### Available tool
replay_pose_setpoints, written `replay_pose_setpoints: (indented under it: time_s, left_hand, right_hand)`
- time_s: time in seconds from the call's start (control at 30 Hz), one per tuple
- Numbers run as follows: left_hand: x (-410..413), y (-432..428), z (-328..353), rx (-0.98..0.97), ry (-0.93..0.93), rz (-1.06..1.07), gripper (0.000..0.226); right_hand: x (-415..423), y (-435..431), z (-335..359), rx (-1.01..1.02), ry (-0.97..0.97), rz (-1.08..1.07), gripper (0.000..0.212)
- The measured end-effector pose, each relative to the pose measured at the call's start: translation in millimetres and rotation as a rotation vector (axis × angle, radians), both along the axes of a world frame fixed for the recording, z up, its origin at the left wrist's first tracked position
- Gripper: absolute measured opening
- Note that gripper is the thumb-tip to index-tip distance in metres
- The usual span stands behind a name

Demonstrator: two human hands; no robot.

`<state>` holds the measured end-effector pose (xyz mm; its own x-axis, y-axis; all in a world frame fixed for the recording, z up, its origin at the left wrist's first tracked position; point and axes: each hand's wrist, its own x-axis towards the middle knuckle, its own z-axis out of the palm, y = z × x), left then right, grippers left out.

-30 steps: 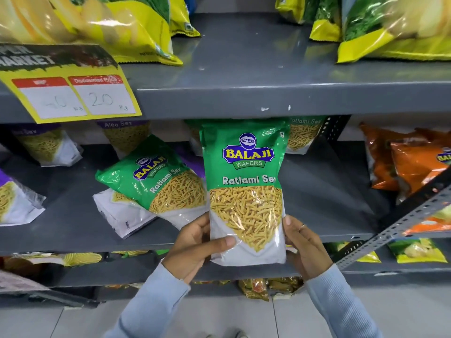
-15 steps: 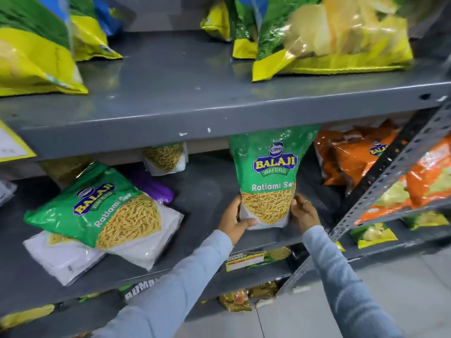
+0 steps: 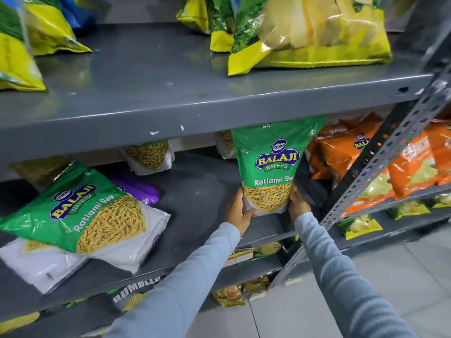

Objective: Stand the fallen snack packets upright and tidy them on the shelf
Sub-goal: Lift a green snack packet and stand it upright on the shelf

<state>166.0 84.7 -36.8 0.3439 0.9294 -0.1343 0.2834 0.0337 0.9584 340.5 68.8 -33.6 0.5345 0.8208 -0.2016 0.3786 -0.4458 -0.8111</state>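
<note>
Holding the green packet (image 3: 269,167) upright at the shelf (image 3: 200,191) right end, left hand (image 3: 238,211) and right hand (image 3: 296,203) clamped on its bottom corners. Best to seat the base flat, lean it back, then let go slowly. Fallen packet (image 3: 80,211) lies well left.

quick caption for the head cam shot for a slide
Both hands, left hand and right hand, stand a green Ratlami Sev packet upright on the grey shelf; another packet lies flat.

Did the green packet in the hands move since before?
Yes. The held packet went right along the shelf, away from the fallen green packet, toward the orange packets.
</note>
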Motion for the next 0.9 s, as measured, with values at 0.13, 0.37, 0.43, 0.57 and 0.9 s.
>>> replay_pose_setpoints:
  time_s: [0.13, 0.37, 0.43, 0.57, 0.9]
  left_hand:
    - [0.0, -1.2, 5.5, 0.060, 0.012, -0.011, 0.069]
    - [-8.1, -3.2, 0.1, 0.016, 0.035, -0.014, 0.077]
    - [-15.4, -6.9, -3.7, -0.008, -0.003, -0.016, 0.089]
    - [-38.8, -30.8, -1.5, -0.067, -0.130, 0.021, 0.094]
    - [-158.9, -109.5, 27.6, 0.123, -0.114, 0.222, 0.021]
  right_hand:
    - [-5.2, 2.2, 6.7, 0.017, 0.170, -0.110, 0.042]
    - [-30.8, -16.1, 0.5, 0.288, 0.508, -0.384, 0.043]
    - [-43.9, -34.3, -3.3, 0.300, 0.481, -0.491, 0.044]
    - [-81.6, -72.2, -4.5, 0.529, 0.447, -0.467, 0.036]
    - [-196.8, -66.6, 15.5, 0.418, 0.311, 0.315, 0.013]
